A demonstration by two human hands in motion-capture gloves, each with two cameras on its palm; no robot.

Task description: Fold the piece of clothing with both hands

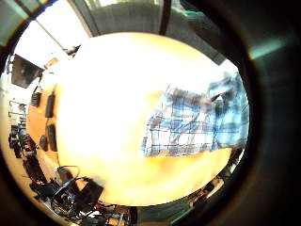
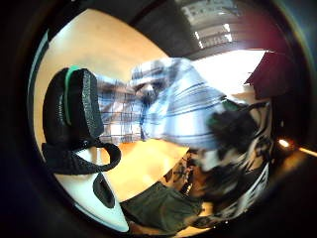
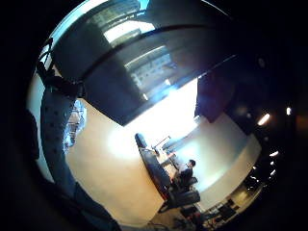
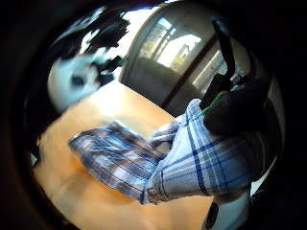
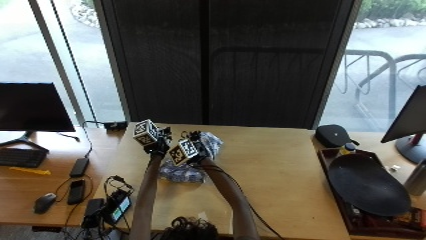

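a blue-and-white checked cloth garment [image 5: 188, 167] is being held up above the pale wooden table [image 5: 279, 165], near its far left part, with one end lifted and the rest trailing down onto the tabletop. in the right thumb side palm view, the lifted end is being pinched under the black-gloved fingers of the right hand [image 5: 194, 146], while the remainder [image 4: 115, 158] is lying rumpled on the wood. the left hand [image 5: 157, 142] is being held just beside the right, both raised close together; whether its fingers are curled on the cloth cannot be told from these views.

the garment is being judged light, thin and limp: it is draping and creasing freely, so it should not slip much but will sag wherever it is unsupported. hold is probably best taken at two corners or along one hem, so that an edge is being kept straight as the fold is laid down.

no brand, label or readable writing is being shown on the garment.

further out, a dark oval tray [image 5: 367, 184] is lying at the right side, and a monitor [image 5: 34, 107], keyboard [image 5: 21, 157] and mouse [image 5: 44, 202] at the left.
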